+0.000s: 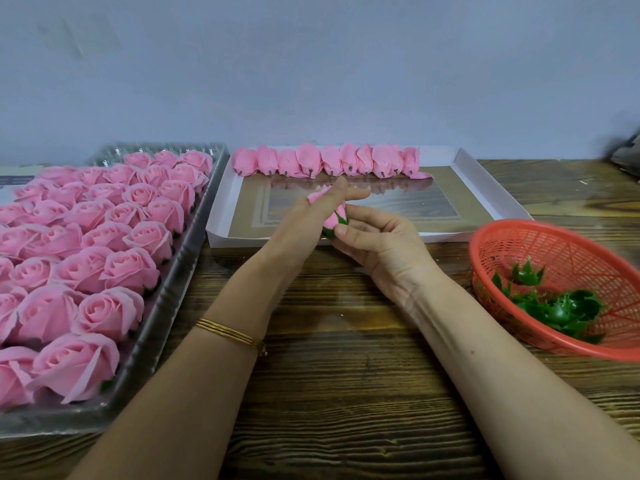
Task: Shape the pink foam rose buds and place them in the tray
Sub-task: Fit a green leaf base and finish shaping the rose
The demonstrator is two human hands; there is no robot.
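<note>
**Bud held between both grips over a dark wooden bench**

Plain pale grey-blue wall (311,64) closes off the back of the scene, meeting the far edge of a bench (329,375) of dark, strongly grained wooden planks.

Above the bench, near its middle, the left grip (304,220) and right grip (377,244) meet around one pink rose bud (333,219). The right grip is closed on it: thumb and curled fingers pinch the green base from the near and right sides. The left grip is wide, its fingers stretched straight along the bud's left side, with the edge of a loose petal (318,195) showing above them. Whether the left thumb presses that petal I cannot tell. Gold bangles (228,332) circle the left wrist.

Just beyond the two grips lies a shallow white tray (485,192) with a glossy brown floor; the bud is held over its near wall. Further beyond, along the tray's far wall, a row of shaped buds (325,161) lies side by side, their petals closed and their short dark stems pointing towards the grips.

Left of the left grip, a clear plastic tray (187,271) holds open pink roses (104,258) packed in close rows, touching one another. It sits just beside the white tray.

Right of the right grip, well apart from it, a red mesh basket (491,244) stands on the bench, with green calyx pieces (561,306) heaped in its near side. Far off to the right, a dark object (627,154) at the picture's edge is too blurred to tell.
</note>
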